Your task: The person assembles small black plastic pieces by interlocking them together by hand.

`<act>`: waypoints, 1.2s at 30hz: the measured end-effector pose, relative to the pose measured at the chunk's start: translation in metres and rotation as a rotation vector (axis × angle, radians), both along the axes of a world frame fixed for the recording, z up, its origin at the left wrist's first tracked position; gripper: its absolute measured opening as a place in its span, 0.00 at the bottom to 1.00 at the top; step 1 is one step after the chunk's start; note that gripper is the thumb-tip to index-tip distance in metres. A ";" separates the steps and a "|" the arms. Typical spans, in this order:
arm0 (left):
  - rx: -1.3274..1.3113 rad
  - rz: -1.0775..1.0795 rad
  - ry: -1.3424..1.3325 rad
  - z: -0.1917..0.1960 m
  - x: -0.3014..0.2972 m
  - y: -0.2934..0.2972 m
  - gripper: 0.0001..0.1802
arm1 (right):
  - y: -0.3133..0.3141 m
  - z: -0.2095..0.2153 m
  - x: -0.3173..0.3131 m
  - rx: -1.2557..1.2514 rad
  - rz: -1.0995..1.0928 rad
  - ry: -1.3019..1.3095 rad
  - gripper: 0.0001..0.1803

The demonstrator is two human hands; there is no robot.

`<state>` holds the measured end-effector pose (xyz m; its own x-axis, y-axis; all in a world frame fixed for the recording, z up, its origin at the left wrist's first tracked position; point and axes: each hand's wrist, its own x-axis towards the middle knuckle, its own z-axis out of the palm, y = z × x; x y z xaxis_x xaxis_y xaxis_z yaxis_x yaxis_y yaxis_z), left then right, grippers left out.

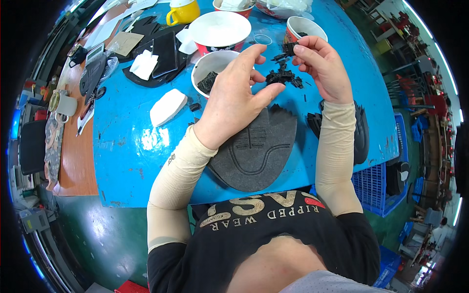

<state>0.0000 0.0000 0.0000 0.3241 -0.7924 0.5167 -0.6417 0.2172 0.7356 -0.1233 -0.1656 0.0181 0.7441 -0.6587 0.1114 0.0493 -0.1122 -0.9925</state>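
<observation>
My left hand (237, 93) hovers over the blue table (127, 141), fingers spread and lightly curled, thumb reaching toward a cluster of small black plastic pieces (283, 77). It holds nothing I can see. My right hand (320, 63) pinches one small black piece (289, 48) between thumb and fingertips, just above the cluster. A dark grey felt-like shaped sheet (256, 151) lies flat on the table under my left wrist. A paper cup (211, 66) holding more black pieces stands right behind my left hand.
Further paper bowls (220, 29) and a cup (304, 27) stand at the back, beside a yellow mug (183, 12). A phone (165, 52) and white tissues (144, 63) lie back left. A white pad (167, 106) sits left. A stack of black sheets (361, 132) and a blue crate (373, 188) are right.
</observation>
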 end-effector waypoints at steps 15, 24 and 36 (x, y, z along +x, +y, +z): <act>-0.078 -0.230 0.753 0.014 -0.002 0.006 0.15 | 0.032 0.002 0.006 0.312 0.300 -0.223 0.11; -0.027 -0.278 0.845 0.017 -0.002 0.007 0.14 | 0.031 0.000 0.005 0.683 0.417 -0.332 0.17; -0.118 -0.128 0.652 0.012 -0.009 0.005 0.15 | 0.051 0.000 0.013 0.790 0.385 -0.289 0.17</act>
